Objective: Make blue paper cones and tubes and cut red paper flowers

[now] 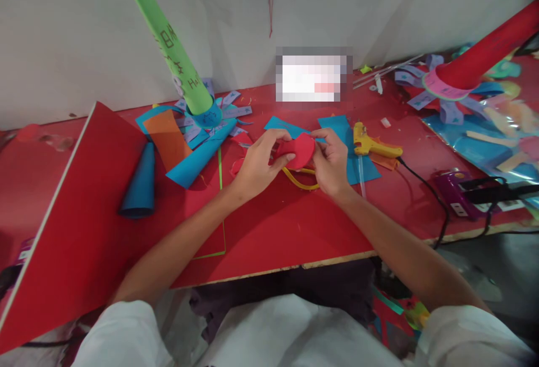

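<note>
Both my hands are raised over the red table, gripping one red paper piece (301, 152) with a rounded edge. My left hand (259, 162) pinches it on the left, thumb lying across its front. At its right edge, the fingers and thumb of my right hand (331, 162) close on it. Below the piece lie yellow-handled scissors (304, 185), their blades hidden. Blue paper sheets (351, 159) rest behind and beside my right hand. To the right of them is a yellow glue gun (374, 143) with a clear glue stick. Red scraps lie near my left hand.
A tall green paper tube (168, 47) with writing stands in a blue ring at back left. A blue cone (141, 187) stands by a red upright panel (80, 215). At right are a red paper tube (492, 50) and a purple power strip (463, 193) with black cords.
</note>
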The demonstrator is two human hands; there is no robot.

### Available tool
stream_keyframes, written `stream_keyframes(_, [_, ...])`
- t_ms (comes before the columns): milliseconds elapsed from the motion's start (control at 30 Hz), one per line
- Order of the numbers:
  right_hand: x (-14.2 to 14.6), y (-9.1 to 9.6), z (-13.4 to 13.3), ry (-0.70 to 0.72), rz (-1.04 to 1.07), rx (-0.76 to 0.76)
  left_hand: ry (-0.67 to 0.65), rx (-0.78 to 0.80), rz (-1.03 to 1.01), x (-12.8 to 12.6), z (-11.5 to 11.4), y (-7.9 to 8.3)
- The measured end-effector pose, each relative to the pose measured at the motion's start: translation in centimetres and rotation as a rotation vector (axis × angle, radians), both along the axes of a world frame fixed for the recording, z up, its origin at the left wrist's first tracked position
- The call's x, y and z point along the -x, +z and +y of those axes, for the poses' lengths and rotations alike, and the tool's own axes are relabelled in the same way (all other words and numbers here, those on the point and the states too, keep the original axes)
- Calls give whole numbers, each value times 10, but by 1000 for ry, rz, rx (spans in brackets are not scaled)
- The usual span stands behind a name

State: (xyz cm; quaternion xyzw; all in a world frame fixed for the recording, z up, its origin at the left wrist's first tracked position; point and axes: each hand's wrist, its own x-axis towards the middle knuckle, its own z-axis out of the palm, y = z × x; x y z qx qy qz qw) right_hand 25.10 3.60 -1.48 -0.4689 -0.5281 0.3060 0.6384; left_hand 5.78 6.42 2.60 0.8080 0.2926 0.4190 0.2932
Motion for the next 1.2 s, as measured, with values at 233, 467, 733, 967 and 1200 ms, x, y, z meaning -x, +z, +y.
stream_keyframes(233, [1,5,-6,-2,-51,10,53,40,-44,-1,-1,3])
stream_keyframes(467, [1,12,-5,-41,-169,-50,24,128,-99,-3,0,-3])
stream_keyframes(733, [3,11,-5,73,-105,31,155,78,-79,4,7,4])
stream_keyframes(967, [3,9,-5,55,-150,-3,130,60,-35,3,4,8])
stream_keyframes(1200, [1,13,-3,185,-126,46,105,66,61,9,7,21])
